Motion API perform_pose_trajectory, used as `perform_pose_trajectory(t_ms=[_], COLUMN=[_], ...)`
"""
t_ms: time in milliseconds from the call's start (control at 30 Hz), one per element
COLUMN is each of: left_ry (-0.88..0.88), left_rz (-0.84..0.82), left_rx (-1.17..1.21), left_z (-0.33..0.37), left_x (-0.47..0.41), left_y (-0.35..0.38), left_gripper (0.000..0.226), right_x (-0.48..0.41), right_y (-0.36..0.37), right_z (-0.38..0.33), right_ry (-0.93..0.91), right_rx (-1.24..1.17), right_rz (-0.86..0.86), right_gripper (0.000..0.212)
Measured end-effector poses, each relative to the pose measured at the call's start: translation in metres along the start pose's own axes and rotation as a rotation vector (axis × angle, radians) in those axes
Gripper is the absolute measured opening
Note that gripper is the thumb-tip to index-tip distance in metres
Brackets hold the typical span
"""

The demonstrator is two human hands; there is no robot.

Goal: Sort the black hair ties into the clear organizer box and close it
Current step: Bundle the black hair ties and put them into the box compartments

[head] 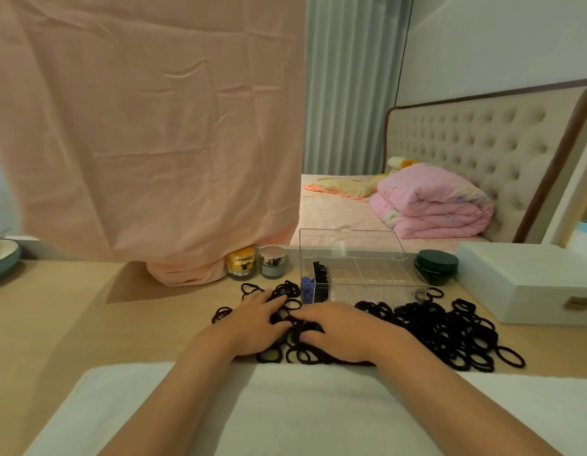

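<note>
Cloth [137, 126], pink, draped across the back left. Table [55, 317], pale wood, beneath it all. Towel [285, 406], white, along the near edge under both forearms. Ties [450, 330], black, heaped loose from centre to right, just before the box. Box [364, 281], clear, lid raised, with a few ties in its left compartment. Left hand [252, 324] flat on the heap, fingers spread, nearly straight. Right hand [341, 330] just beside, fingertips bent into the ties; gripping or not, impossible to tell.
</note>
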State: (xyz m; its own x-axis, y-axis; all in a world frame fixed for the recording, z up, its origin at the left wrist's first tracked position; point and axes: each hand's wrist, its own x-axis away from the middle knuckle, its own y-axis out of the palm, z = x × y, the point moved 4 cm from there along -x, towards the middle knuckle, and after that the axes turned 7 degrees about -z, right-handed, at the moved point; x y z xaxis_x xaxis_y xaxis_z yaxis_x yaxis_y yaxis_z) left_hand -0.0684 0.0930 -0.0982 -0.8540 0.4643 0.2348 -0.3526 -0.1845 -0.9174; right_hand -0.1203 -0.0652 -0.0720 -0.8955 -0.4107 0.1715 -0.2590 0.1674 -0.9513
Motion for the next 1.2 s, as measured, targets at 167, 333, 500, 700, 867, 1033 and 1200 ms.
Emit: perform_pose_trajectory(t_ms=[167, 333, 500, 700, 867, 1033, 1200], left_ry=[0.134, 0.106, 0.066, 0.072, 0.101, 0.127, 0.102], left_rz=[0.007, 0.248, 0.100, 0.109, 0.172, 0.276, 0.243], left_rx=[0.188, 0.167, -0.041, -0.123, -0.109, 0.245, 0.534], left_z=[0.023, 0.027, 0.021, 0.020, 0.020, 0.011, 0.009], left_x=[0.009, 0.024, 0.022, 0.013, 0.015, 0.019, 0.021], left_y=[-0.001, -0.033, -0.029, -0.023, -0.025, -0.040, -0.039], left_gripper=[0.067, 0.043, 0.049, 0.053, 0.032, 0.004, 0.003], right_x=[0.017, 0.027, 0.025, 0.010, 0.010, 0.022, 0.030], right_y=[-0.012, -0.029, -0.027, -0.008, -0.014, -0.037, -0.047], right_z=[0.015, 0.032, 0.030, 0.034, 0.034, 0.040, 0.041], right_ry=[0.037, 0.112, 0.119, 0.190, 0.181, 0.154, 0.153], right_rx=[-0.155, -0.228, -0.123, 0.017, 0.032, -0.222, -0.419], right_rz=[0.085, 0.182, 0.028, -0.006, 0.042, 0.140, 0.200], right_gripper=[0.036, 0.043, 0.043, 0.030, 0.018, 0.011, 0.010])
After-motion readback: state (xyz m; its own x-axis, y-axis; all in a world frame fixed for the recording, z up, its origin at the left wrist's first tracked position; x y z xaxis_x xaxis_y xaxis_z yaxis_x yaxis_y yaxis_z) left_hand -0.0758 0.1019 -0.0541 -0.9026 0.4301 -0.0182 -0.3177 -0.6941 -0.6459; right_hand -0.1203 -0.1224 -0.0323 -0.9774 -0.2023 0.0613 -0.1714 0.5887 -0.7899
